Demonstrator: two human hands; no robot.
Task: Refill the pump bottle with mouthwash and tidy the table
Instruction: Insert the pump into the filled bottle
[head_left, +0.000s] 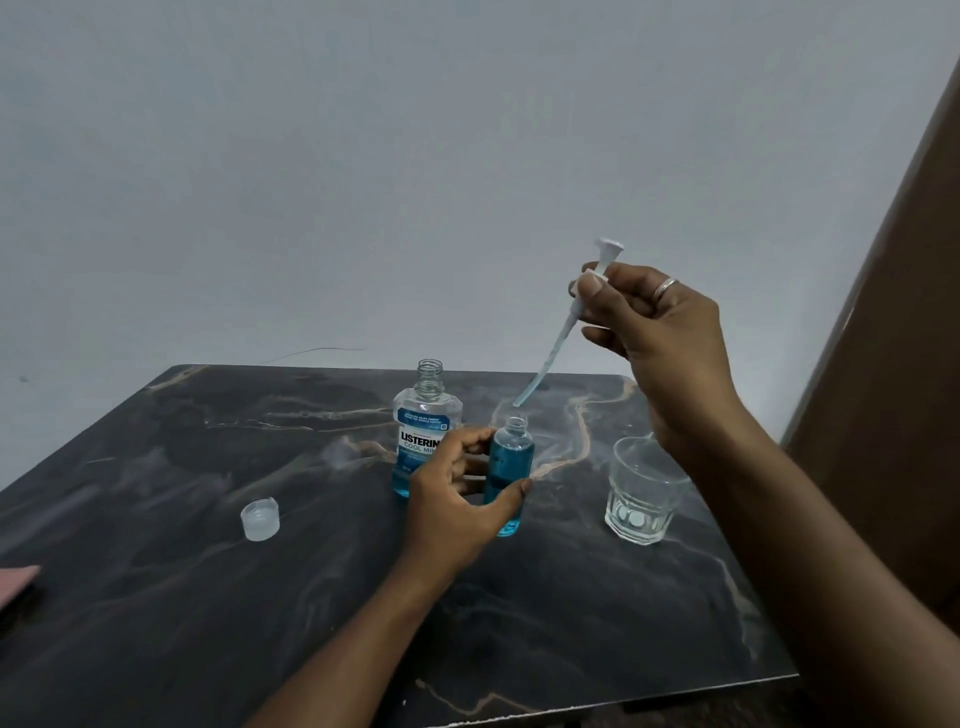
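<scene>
Pump bottle (510, 467), filled: my left hand (457, 501) grips it. Pump tube (557, 340), above its neck: my right hand (665, 332) pinches it. I'd centre the tip, then lower straight.

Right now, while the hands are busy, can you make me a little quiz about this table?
1. True or false: the big mouthwash bottle is closed.
2. What does the right hand hold? A) a spoon B) the pump C) a toothbrush
3. Which hand holds the small bottle?

Key:
1. False. Its neck is open, and a cap lies on the table.
2. B. The tip of its tube hangs just above the small bottle's open mouth.
3. The left hand.
</scene>
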